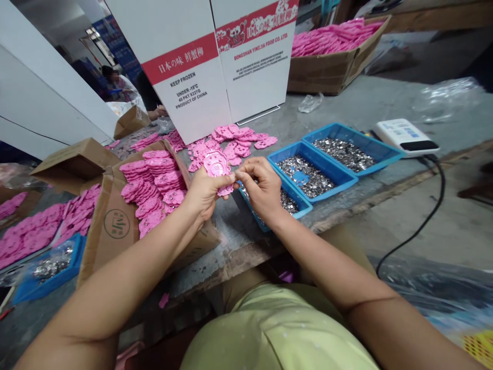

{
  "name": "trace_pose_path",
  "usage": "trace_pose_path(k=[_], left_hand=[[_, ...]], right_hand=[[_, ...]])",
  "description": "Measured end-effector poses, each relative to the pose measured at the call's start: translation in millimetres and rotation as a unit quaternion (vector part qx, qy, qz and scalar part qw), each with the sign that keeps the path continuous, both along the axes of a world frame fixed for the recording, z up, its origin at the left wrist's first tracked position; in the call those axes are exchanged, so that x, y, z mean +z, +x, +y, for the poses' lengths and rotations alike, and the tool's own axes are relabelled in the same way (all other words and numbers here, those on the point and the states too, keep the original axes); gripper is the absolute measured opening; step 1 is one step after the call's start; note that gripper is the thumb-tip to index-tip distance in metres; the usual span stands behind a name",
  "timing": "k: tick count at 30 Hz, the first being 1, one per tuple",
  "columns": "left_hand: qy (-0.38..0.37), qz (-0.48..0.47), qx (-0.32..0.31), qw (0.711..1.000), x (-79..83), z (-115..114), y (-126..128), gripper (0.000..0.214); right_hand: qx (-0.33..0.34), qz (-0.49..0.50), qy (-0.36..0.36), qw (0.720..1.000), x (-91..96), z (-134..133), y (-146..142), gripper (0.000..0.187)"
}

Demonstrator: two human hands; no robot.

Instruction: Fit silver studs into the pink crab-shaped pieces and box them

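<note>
My left hand [204,192] is closed on a pink plastic piece [217,167], held up over the grey worktable [346,108]. My right hand [262,185] pinches its fingertips together at the right edge of that piece; whether a small metal part sits between them is hidden. Directly under my right hand lies a blue tray [304,208] of small silver metal parts. More loose pink pieces [234,141] lie on the table just beyond my hands.
A cardboard box [115,226] with stacked pink pieces sits to the left. Two more blue trays [348,180] of metal parts and a white scale [404,134] lie right. White cartons [215,67] stand behind; another person [115,85] sits far left.
</note>
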State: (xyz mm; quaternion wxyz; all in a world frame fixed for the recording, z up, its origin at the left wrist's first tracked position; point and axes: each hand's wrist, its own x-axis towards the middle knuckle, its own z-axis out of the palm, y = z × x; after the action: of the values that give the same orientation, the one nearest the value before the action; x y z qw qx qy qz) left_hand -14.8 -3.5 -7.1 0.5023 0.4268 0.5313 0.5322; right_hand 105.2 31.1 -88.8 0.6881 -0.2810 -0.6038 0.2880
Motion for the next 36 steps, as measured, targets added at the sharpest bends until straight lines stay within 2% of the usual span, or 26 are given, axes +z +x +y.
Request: trace_pose_path(k=[7,12,17,21,25,27,29,36], left_hand=[[0.04,0.025,0.032,0.998,0.6,-0.3,1.2,0.056],[0.037,0.037,0.049,0.997,2.0,-1.2,2.0,0.058],[0.062,0.097,0.089,0.989,2.8,-0.2,3.2,0.053],[0.058,0.088,0.097,0.99,3.9,-0.3,3.8,0.051],[0.037,0.058,0.077,0.995,5.7,-2.3,4.2,0.052],[0.036,0.049,0.07,0.996,6.1,-3.0,4.6,0.052],[0.04,0.043,0.072,0.996,5.7,-3.0,5.0,0.051],[0.039,0.051,0.061,0.996,2.8,-1.6,4.5,0.053]], right_hand=[[-0.055,-0.053,0.093,0.993,-0.9,2.8,1.3,0.016],[-0.042,-0.065,0.115,0.99,-1.3,2.6,4.5,0.013],[-0.031,-0.095,0.1,0.99,3.9,0.0,7.5,0.013],[-0.002,-0.091,0.068,0.994,9.2,-4.4,7.1,0.016],[0.087,0.001,-0.054,0.995,10.8,-5.6,4.5,0.01],[0.131,0.041,-0.124,0.983,11.6,-4.9,3.4,0.015],[0.152,0.059,-0.157,0.974,13.6,-3.9,3.0,0.022],[0.103,-0.029,-0.072,0.992,21.9,1.9,6.7,0.018]])
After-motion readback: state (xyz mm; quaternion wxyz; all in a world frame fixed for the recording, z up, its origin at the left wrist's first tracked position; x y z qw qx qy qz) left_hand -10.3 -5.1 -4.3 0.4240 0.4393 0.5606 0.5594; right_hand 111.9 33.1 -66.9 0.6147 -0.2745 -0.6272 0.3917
